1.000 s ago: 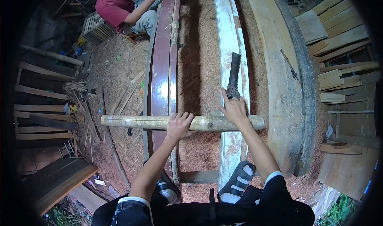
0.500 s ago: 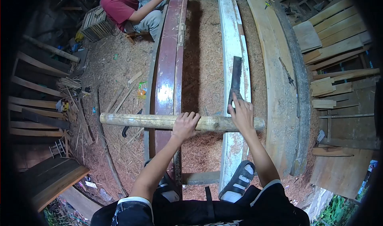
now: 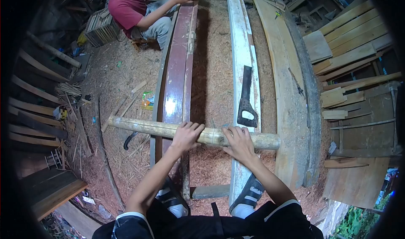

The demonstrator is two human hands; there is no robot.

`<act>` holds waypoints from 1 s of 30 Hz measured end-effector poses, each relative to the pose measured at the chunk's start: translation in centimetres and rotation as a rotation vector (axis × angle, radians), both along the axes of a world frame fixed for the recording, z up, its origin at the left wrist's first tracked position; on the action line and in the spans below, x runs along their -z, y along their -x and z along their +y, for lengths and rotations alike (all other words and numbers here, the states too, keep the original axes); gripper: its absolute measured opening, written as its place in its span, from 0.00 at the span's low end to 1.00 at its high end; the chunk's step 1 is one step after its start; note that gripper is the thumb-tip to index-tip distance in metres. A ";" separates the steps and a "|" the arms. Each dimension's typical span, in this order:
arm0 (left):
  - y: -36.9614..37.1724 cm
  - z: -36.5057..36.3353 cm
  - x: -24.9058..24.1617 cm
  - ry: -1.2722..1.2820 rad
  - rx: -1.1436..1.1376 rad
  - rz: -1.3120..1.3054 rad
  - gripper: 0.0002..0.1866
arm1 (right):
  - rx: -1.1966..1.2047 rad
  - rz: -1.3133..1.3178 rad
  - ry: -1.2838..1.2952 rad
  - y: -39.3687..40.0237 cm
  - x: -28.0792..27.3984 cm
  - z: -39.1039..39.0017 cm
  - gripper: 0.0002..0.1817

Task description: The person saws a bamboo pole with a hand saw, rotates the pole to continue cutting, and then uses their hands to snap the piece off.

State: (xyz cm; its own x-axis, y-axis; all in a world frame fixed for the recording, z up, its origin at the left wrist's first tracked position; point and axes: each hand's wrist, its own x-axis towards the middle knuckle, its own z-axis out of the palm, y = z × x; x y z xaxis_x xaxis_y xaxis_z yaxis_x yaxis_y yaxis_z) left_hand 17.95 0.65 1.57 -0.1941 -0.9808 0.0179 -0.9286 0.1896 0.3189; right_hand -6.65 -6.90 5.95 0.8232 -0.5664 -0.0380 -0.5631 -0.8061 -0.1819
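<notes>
A thick bamboo pole (image 3: pixel 143 126) lies crosswise over a maroon beam and a white-painted beam. My left hand (image 3: pixel 186 137) is closed over it near the maroon beam, fingers curled across the top. Close to the white beam, my right hand (image 3: pixel 238 143) also grips the bamboo pole, its fingers bent over the far side. Just beyond that hand, a handsaw (image 3: pixel 244 99) with a dark handle rests on the white beam, blade pointing away from me. Neither hand touches the saw.
The maroon beam (image 3: pixel 176 66) and white beam (image 3: pixel 239 49) run lengthwise, my sandalled feet beside them. Wide planks (image 3: pixel 287 112) lie at right. A person in a red shirt (image 3: pixel 126 13) sits at the far left, hands on the maroon beam. Shavings cover the floor (image 3: pixel 215 78).
My right hand has let go of the saw and moved left onto the bamboo pole. The saw now lies on the white beam. The pole's right end has shifted slightly nearer me.
</notes>
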 end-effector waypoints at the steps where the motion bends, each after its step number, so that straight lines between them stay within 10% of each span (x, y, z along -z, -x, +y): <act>1: -0.2 0.1 -0.6 0.000 -0.006 0.022 0.40 | -0.001 0.020 0.048 -0.4 -0.9 0.3 0.46; 30: 3.2 0.6 2.4 -0.061 -0.055 -0.079 0.41 | 0.110 0.052 -0.054 0.9 4.7 1.7 0.46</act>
